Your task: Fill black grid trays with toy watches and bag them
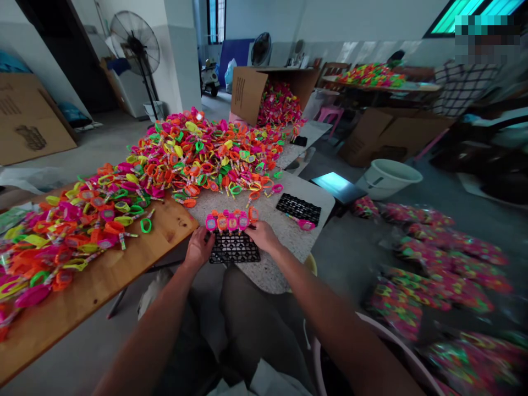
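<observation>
At the frame's lower centre, our left hand (pixel 199 247) is pinching the black tray (pixel 234 248); what our right hand (pixel 263 236) is gripping, we cannot tell. Tilting could be spilling our watches (pixel 232 222).

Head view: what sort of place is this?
Probably a small workshop or packing room: a big heap of bright watch-like toys, an open cardboard box full of similar items, and filled clear bags lying at the right.
</observation>
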The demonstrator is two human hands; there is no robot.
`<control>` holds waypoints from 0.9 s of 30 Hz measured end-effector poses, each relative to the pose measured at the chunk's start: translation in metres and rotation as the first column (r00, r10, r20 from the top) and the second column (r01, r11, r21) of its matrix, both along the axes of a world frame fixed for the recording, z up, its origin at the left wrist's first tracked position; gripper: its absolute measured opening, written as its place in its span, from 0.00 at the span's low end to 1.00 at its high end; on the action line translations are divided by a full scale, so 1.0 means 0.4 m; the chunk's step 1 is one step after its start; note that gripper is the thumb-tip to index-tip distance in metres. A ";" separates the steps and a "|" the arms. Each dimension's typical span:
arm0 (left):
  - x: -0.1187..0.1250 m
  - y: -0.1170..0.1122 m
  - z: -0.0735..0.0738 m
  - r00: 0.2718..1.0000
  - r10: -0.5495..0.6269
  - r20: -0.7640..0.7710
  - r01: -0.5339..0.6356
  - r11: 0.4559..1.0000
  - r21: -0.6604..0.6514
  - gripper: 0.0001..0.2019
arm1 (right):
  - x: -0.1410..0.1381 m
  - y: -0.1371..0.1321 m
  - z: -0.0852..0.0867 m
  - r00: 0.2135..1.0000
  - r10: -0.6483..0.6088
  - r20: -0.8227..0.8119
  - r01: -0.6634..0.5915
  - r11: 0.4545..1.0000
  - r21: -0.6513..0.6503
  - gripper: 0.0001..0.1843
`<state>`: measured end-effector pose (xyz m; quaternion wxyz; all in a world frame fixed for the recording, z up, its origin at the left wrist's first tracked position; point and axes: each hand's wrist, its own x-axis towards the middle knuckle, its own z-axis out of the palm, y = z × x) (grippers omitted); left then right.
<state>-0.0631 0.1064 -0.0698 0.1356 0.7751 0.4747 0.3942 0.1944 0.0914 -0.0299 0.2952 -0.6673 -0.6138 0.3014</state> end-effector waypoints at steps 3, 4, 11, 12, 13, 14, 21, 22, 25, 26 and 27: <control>0.000 0.000 0.000 1.000 -0.006 -0.001 0.006 1.000 0.007 0.04 | -0.011 -0.003 -0.009 0.992 -0.024 0.125 0.015 0.998 0.068 0.14; 0.000 0.000 0.000 1.000 -0.003 -0.004 0.003 1.000 0.006 0.04 | -0.013 -0.003 -0.012 0.988 -0.032 0.154 0.019 0.996 0.085 0.14; 0.000 0.003 -0.004 1.000 0.006 -0.018 -0.006 1.000 0.010 0.05 | -0.018 -0.004 -0.002 0.985 -0.036 0.171 0.028 0.999 0.046 0.13; 0.001 0.003 -0.005 1.000 0.006 -0.016 -0.006 1.000 0.012 0.05 | -0.020 -0.005 0.002 0.983 -0.041 0.177 0.034 0.999 0.041 0.13; 0.001 0.003 -0.006 1.000 0.008 -0.015 -0.008 1.000 0.015 0.06 | -0.022 -0.005 0.005 0.981 -0.044 0.187 0.038 0.999 0.035 0.13; 0.001 0.003 -0.007 1.000 0.013 -0.015 -0.012 1.000 0.017 0.06 | -0.024 -0.004 0.007 0.979 -0.045 0.201 0.040 0.999 0.032 0.13; 0.001 0.003 -0.008 1.000 0.026 -0.014 -0.026 0.999 0.026 0.07 | -0.036 0.003 0.005 0.945 -0.031 0.326 0.009 0.998 0.069 0.12; 0.002 0.003 -0.007 1.000 0.027 -0.012 -0.026 0.999 0.025 0.06 | -0.038 0.002 0.004 0.940 -0.030 0.340 0.006 0.997 0.072 0.12; 0.002 0.002 -0.005 1.000 0.026 -0.009 -0.025 0.999 0.024 0.06 | -0.047 -0.003 0.005 0.931 -0.033 0.363 0.006 0.997 0.075 0.11; 0.002 0.002 -0.004 1.000 0.027 -0.008 -0.027 0.999 0.024 0.06 | -0.050 -0.005 0.006 0.933 -0.033 0.357 0.005 0.997 0.079 0.11; 0.002 0.002 -0.004 1.000 0.028 -0.007 -0.027 0.999 0.025 0.06 | -0.050 -0.009 0.009 0.940 -0.024 0.341 -0.002 0.997 0.078 0.10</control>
